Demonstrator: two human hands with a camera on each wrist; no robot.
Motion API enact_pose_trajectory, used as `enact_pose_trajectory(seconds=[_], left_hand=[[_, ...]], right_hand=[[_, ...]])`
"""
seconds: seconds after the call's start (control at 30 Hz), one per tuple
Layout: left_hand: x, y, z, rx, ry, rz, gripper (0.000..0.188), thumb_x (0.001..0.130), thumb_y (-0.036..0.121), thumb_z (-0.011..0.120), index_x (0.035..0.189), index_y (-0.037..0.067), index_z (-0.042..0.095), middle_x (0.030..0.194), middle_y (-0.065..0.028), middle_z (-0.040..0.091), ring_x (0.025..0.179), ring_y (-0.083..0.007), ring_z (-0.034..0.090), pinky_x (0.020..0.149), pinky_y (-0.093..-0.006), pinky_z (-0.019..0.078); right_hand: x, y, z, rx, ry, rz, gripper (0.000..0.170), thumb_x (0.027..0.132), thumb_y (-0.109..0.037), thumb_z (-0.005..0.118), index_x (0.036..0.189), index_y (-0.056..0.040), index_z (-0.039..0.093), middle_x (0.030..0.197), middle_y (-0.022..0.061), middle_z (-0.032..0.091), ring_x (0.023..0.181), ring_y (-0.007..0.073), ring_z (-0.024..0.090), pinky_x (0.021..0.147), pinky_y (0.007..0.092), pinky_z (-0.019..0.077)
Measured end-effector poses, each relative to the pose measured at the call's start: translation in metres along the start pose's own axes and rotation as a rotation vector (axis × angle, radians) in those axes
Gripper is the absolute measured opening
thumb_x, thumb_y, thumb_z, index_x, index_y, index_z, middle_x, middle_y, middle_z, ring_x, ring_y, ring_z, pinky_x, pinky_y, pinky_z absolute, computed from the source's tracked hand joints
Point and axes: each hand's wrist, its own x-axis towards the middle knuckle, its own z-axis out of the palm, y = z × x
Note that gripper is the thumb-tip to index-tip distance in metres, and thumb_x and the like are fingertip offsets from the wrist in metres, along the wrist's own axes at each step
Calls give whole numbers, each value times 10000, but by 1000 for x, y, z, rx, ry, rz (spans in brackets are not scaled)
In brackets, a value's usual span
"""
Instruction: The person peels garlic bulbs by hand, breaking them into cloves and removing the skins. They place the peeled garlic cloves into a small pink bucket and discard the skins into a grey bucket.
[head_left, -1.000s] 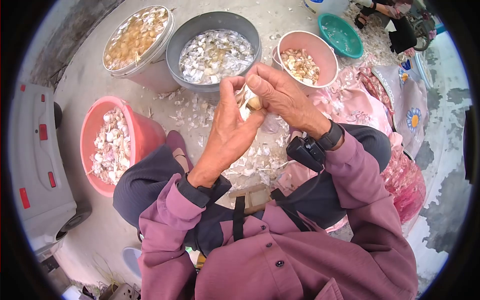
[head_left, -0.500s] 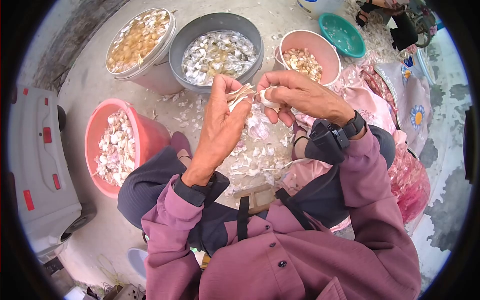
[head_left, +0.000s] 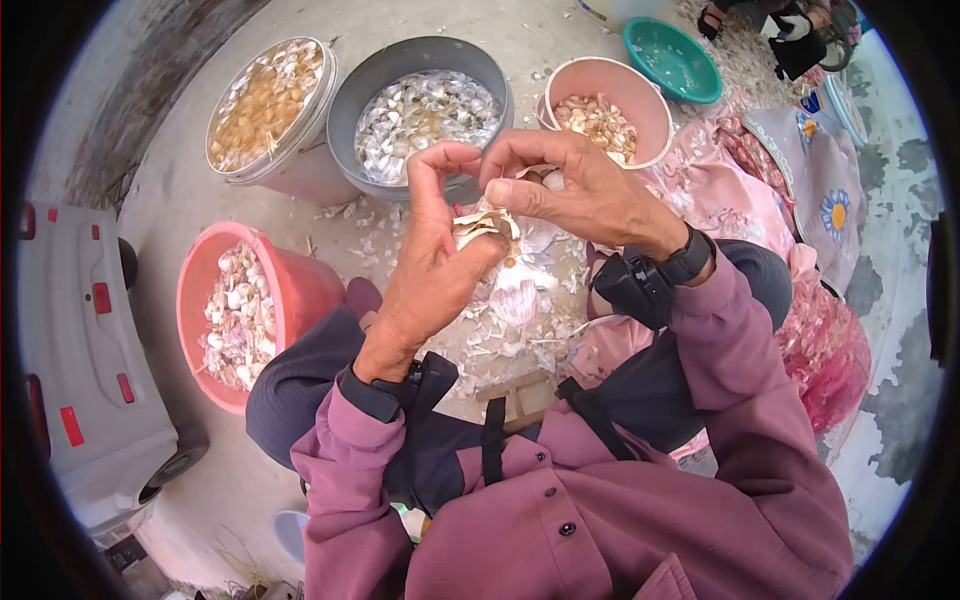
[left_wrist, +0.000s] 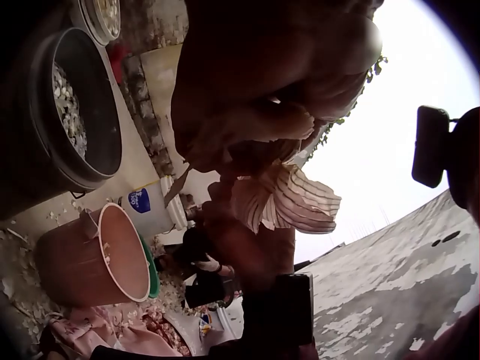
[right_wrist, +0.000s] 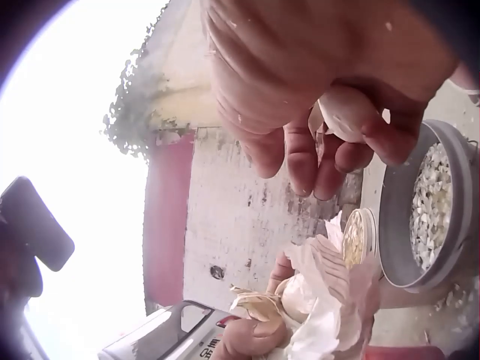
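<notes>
In the head view the left hand (head_left: 425,265) pinches a partly torn garlic bulb (head_left: 487,228) between thumb and fingers, its papery skin flaring outward. Striped skin (left_wrist: 289,201) of that bulb shows in the left wrist view. Close beside it, the right hand (head_left: 590,195) has its fingers curled round a pale garlic clove (right_wrist: 349,112), seen best in the right wrist view. There, the bulb (right_wrist: 300,296) in the left hand shows a whitish clove amid loose skin.
Around the person stand a red bucket (head_left: 300,290) of bulbs, a grey tub (head_left: 345,120) and white bucket (head_left: 318,130) of soaking cloves, a pink bucket (head_left: 655,125) with cloves, and a green basin (head_left: 675,60). Peelings (head_left: 515,325) litter the floor; a car (head_left: 90,370) is at left.
The hands came apart from the shared bulb, then drew near each other again. The right hand now holds a separate clove; the left kept the bulb, its skin more spread.
</notes>
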Motion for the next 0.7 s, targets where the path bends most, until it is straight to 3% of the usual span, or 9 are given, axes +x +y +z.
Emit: enact_pose_trajectory(seconds=[0.1, 0.23, 0.33, 0.4, 0.43, 0.53, 0.6, 0.63, 0.7], left_hand=[[2, -9, 1, 213, 10, 103, 691, 767, -44, 636, 1345, 66, 276, 1241, -126, 403, 1028, -153, 530, 798, -279, 481], [2, -7, 4, 221, 24, 88, 736, 780, -12, 705, 1358, 74, 257, 1272, -131, 395, 1023, -174, 562, 805, -290, 488], [-1, -12, 6, 75, 48, 54, 725, 778, 15, 743, 1350, 74, 302, 1216, -128, 473, 982, -173, 596, 787, -290, 496], [2, -18, 7, 230, 144, 119, 487, 788, 47, 753, 1192, 41, 482, 992, -80, 595, 865, -122, 604, 715, -274, 488], [1, -13, 6, 231, 136, 135, 487, 788, 47, 753, 1192, 41, 482, 992, -80, 595, 865, -122, 604, 715, -274, 488], [-5, 3, 9, 308, 124, -28, 173, 844, 99, 745, 954, 11, 644, 832, 27, 620, 801, -50, 535, 709, -230, 445], [-5, -10, 2, 324, 108, -9, 184, 863, 127, 753, 969, 17, 651, 866, 43, 625, 800, -44, 526, 708, -223, 442], [-6, -13, -2, 284, 88, -23, 203, 870, 150, 760, 978, 17, 651, 873, 40, 627, 805, -45, 528, 717, -218, 442], [-4, -15, 0, 216, 118, -24, 160, 851, 103, 731, 888, 9, 607, 790, 26, 591, 745, -61, 493, 653, -242, 426]], right_hand=[[-4, -2, 6, 46, -263, -6, 346, 971, -356, 588, 1007, -11, 596, 810, 101, 647, 774, 204, 650, 726, 364, 509], [-8, 0, 7, 109, -254, -78, 333, 963, -349, 607, 1007, -19, 595, 812, 97, 649, 756, 218, 651, 697, 363, 507], [-9, -7, 2, -65, -203, -240, 327, 955, -340, 626, 1027, -24, 584, 830, 109, 651, 735, 243, 649, 674, 358, 505], [-10, -8, 1, -150, -95, -204, 311, 954, -326, 629, 1034, -30, 574, 847, 122, 649, 738, 277, 651, 664, 362, 499], [-11, -9, 2, -162, -87, -212, 311, 954, -326, 629, 1034, -30, 574, 847, 122, 649, 738, 277, 651, 664, 362, 499], [-14, -13, 8, -84, -61, -157, 249, 971, -255, 596, 1029, -14, 570, 878, 127, 625, 781, 289, 651, 678, 365, 493], [-10, -7, 9, -159, -48, -264, 232, 975, -238, 590, 1033, -15, 561, 834, 142, 621, 739, 320, 643, 644, 380, 490], [-9, -11, 6, -100, -109, -178, 242, 979, -255, 582, 1036, -22, 560, 803, 140, 619, 723, 340, 639, 633, 390, 488], [-11, -5, 13, -174, -41, -229, 241, 988, -280, 555, 1023, -42, 558, 798, 163, 621, 712, 367, 634, 604, 424, 483]])
